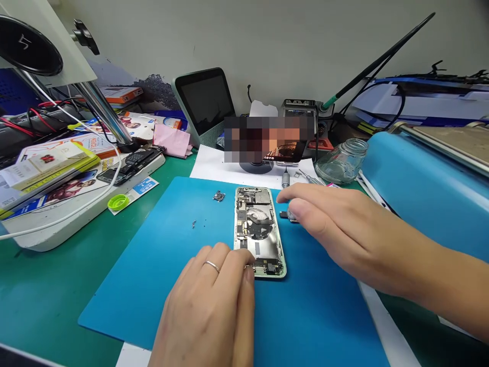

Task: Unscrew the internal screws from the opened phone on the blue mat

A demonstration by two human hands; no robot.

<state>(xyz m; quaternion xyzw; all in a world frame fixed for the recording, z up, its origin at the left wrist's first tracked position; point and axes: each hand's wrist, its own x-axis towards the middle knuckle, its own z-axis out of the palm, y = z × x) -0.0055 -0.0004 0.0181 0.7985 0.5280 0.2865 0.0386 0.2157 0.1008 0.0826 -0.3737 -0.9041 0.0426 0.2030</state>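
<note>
An opened phone (263, 239) lies lengthwise on the blue mat (153, 270), its circuit board, round coil and metal inner plate exposed. My left hand (214, 300), with a ring on one finger, has thumb and index finger closed at the phone's lower left corner. To the right of the phone, my right hand (336, 219) hovers low with thumb and index finger stretched out and their tips apart. Partly hidden beneath that thumb is a small dark and silver part (284, 215). Left of the phone sit a small metal component (219, 195) and tiny screw-like bits (193, 224).
Behind the mat stand a small-screen device (204, 97), a partly blurred screen, a glass jar (342, 160) and a screwdriver (286, 177). Boxes and a white stand base (49, 237) crowd the left. A blue padded object (416, 178) borders the right.
</note>
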